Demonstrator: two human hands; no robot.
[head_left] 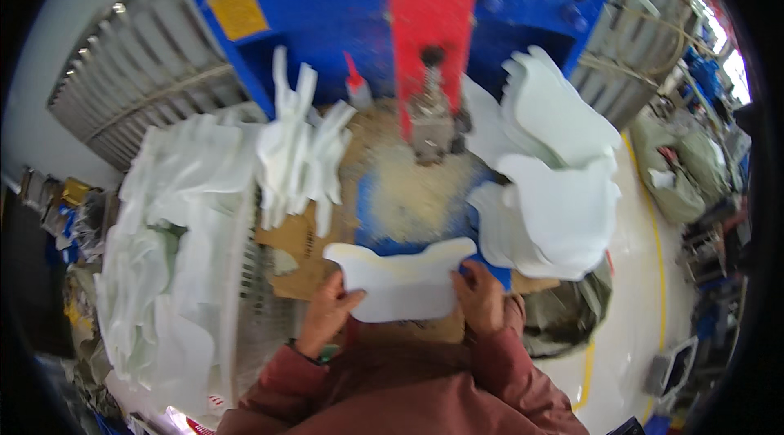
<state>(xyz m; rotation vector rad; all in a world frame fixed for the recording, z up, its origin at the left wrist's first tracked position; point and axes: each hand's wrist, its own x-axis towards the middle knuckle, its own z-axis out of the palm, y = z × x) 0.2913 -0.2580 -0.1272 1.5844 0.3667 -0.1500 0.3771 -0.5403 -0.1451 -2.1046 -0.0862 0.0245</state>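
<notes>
Between my hands, close to my body, is a thin white shaped sheet (400,290) with a scalloped far edge. My left hand (328,310) pinches its left side, thumb on top. At its right side my right hand (480,296) grips the edge with closed fingers. Just beyond the sheet, pale shavings (420,194) cover a blue work surface (371,227). A metal machine head (431,124) on a red column (430,35) stands over the shavings. To the right sits a stack of similar white sheets (567,206); narrow white strips (298,161) are piled to the left.
A large crate (245,272) full of white pieces stands at the left. Behind is a blue machine housing (327,14) with gauges, and a small red-tipped bottle (357,88) by it. Cardboard (298,247) lies under the strips. A dark bag (567,312) is low at the right.
</notes>
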